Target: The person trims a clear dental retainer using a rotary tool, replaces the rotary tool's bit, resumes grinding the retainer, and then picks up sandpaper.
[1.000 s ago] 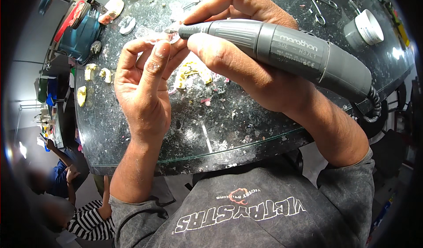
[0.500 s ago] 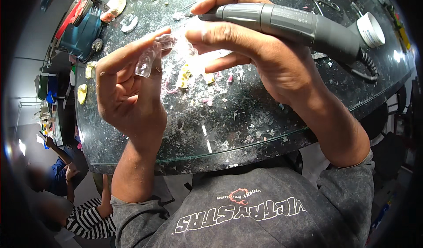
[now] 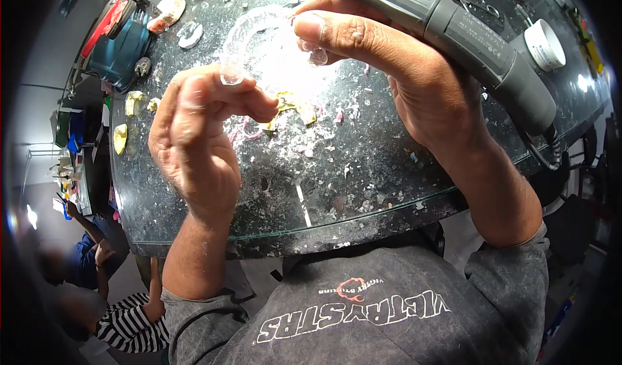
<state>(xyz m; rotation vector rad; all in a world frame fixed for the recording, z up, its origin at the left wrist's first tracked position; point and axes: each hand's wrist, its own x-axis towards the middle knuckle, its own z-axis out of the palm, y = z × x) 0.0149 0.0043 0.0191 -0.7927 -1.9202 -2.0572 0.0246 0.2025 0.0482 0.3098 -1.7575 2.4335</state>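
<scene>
My right hand (image 3: 414,80) grips a dark grey rotary handpiece (image 3: 453,34) with a coiled cord, pointed up and left. Its thumb and fingers also pinch small clear plastic (image 3: 317,55), part of an arched clear dental tray (image 3: 233,57) washed out by glare. My left hand (image 3: 201,131) is curled at the arch's lower left end, fingertips beside or touching it; the blurred thumb hides whether they grip it. Yellow fragments (image 3: 288,105) lie on the dust-covered dark table (image 3: 363,170) below both hands.
A teal machine (image 3: 113,60) with red parts and pale moulds (image 3: 165,11) stand at back left; more yellow pieces (image 3: 120,138) lie below. Scissors (image 3: 486,7) and a white-labelled tub (image 3: 544,44) sit at right. Co-workers (image 3: 91,255) are beyond the table's left edge.
The handpiece tip has swung up and right, away from the tray. The clear tray has been raised and turned. My left hand has shifted, its thumb blurring, and its fingers have curled lower.
</scene>
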